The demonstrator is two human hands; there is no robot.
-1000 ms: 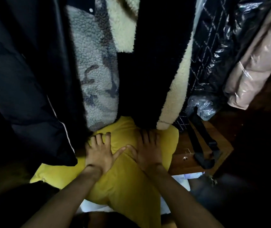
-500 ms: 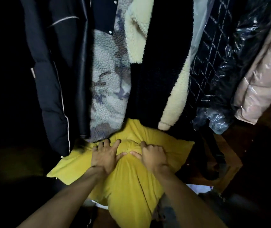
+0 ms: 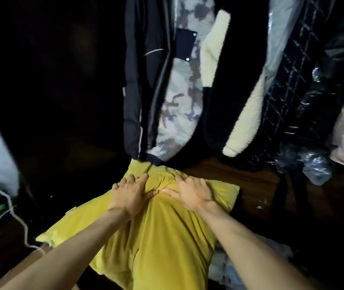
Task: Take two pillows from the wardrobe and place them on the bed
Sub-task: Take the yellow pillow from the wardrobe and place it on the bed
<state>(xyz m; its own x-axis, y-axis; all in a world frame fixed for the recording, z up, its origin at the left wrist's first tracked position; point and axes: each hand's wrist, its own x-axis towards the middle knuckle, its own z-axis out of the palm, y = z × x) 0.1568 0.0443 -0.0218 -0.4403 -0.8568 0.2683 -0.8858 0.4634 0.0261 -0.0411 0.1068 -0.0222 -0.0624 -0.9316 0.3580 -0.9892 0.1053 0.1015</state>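
A yellow pillow is pressed from above by the left hand and right hand, thumbs nearly touching, fabric bunched between the fingers. Dark and fleece jackets are seen hanging just behind it in the wardrobe

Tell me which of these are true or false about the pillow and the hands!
1. The pillow is yellow. True.
2. Only one hand touches the pillow. False: the left hand and the right hand both grip it.
3. Coats hang above the pillow. True: a camouflage fleece jacket hangs there.
4. The cream-trimmed coat lies on the floor. False: it hangs.
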